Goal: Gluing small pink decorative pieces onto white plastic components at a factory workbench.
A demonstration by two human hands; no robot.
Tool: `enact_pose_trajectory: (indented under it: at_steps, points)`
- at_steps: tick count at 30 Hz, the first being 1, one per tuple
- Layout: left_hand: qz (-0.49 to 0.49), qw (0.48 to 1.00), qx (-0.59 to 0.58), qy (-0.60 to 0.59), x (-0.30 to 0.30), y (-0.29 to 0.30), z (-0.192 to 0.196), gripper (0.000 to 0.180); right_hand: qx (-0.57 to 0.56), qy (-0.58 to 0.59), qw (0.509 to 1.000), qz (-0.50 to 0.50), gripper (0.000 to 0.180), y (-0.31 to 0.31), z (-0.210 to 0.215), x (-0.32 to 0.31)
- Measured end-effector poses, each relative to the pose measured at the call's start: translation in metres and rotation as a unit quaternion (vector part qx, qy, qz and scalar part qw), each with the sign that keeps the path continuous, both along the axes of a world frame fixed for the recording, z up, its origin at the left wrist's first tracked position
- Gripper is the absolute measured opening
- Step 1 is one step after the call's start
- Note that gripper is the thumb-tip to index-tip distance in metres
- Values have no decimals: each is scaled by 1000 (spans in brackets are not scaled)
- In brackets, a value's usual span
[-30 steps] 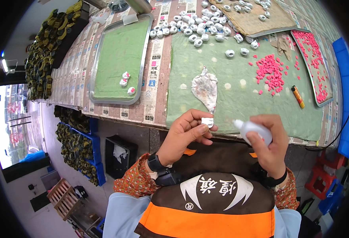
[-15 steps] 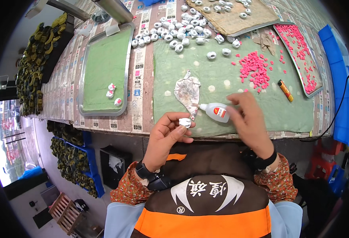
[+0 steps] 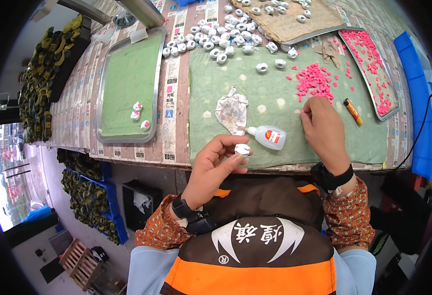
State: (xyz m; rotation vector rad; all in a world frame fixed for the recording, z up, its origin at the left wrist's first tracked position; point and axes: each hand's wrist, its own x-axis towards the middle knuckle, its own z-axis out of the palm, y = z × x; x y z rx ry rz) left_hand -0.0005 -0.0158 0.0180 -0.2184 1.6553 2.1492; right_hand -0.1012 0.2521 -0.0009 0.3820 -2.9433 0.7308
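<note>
The left hand (image 3: 215,164) pinches a small white ring piece (image 3: 242,149) between thumb and fingers, near the table's front edge; a little glue bottle (image 3: 267,136) lies on the green mat (image 3: 275,93) just beside it; the right hand (image 3: 324,128) rests farther right, fingers bent down onto the pile of pink bits (image 3: 314,81); whether it has picked one up, I cannot tell.
</note>
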Motion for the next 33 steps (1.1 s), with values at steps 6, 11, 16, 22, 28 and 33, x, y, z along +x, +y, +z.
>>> enact_pose_trajectory:
  at_steps: [6, 11, 16, 22, 28, 33]
  points:
    - [-4, 1000, 2, 6, 1, 4, -4, 35, 15, -23, 1000, 4, 12, -5, -6, -4]
    - [13, 999, 33, 14, 2, 10, -4, 35, -153, -141, 978, 17, 13, -7, 14, 8]
    - [32, 997, 70, 23, 5, 15, -8, 33, -331, -251, 906, 76, 14, -32, 46, 45]
    - [30, 995, 91, 42, 6, 18, -7, 33, -336, -181, 915, 131, 15, -53, 49, 64]
    - [28, 994, 77, 70, 8, 20, -10, 30, -342, -165, 915, 137, 14, -53, 47, 66]
    - [36, 992, -18, 119, 13, 21, -8, 30, -326, -135, 924, 149, 13, -53, 47, 66]
